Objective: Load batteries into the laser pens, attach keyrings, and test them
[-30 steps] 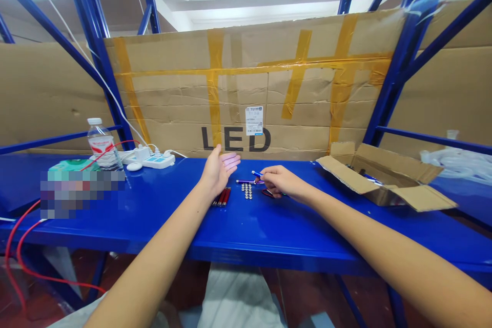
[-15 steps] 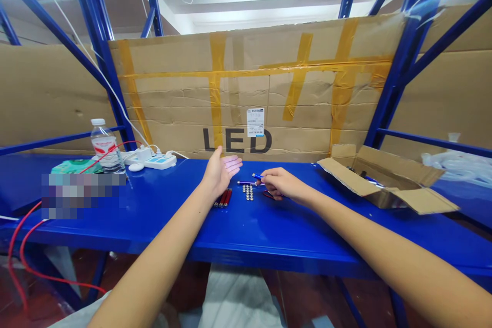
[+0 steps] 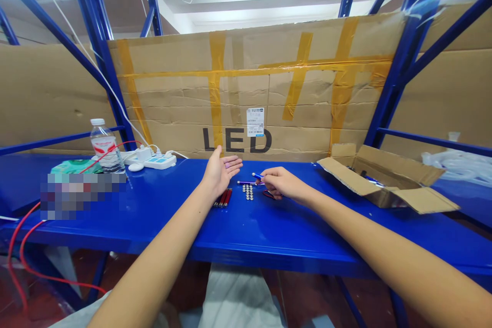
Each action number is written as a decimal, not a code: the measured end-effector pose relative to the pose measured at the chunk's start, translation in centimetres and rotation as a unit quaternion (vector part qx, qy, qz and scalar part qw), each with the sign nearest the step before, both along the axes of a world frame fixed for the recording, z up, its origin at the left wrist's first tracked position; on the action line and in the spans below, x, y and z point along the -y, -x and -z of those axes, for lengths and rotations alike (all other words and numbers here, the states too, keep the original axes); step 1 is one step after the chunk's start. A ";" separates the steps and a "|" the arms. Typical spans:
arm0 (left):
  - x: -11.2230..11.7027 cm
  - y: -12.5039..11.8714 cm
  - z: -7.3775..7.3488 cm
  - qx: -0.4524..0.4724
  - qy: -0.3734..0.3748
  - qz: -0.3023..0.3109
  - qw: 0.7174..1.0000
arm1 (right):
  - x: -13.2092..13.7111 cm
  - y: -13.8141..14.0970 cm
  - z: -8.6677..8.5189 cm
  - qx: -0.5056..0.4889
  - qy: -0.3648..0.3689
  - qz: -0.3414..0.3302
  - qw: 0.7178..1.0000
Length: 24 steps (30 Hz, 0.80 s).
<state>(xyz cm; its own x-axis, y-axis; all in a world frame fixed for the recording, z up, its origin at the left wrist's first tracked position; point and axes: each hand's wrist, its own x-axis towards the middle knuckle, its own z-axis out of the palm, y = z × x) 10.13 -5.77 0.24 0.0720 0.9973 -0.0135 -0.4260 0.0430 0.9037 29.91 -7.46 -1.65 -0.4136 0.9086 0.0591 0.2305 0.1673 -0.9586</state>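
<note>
My left hand is held open above the table, palm turned toward the right and fingers stretched out. A small violet patch of light shows on its fingers. Pinched in my right hand is a slim blue penlight, its front end pointing at my left palm. Below it lies another blue tube-shaped light. Several button cells stand in rows between my hands. Red metal tubes lie side by side under my left wrist. A dark red looped item is partly hidden beneath my right hand.
An open cardboard box with pen-like pieces stands at the right on the blue table. At the left are a water bottle, a power strip, a green packet and red cables. Large cardboard closes the back.
The violet light on my left fingers has shrunk from a wide wash to a small patch. Both hands stay almost in place, and the penlight's tip has tilted very slightly.
</note>
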 end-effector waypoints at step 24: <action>0.2 -0.1 -0.4 0.007 0.018 -0.003 1.000 | -0.2 0.1 0.3 0.055 -0.036 0.011 0.998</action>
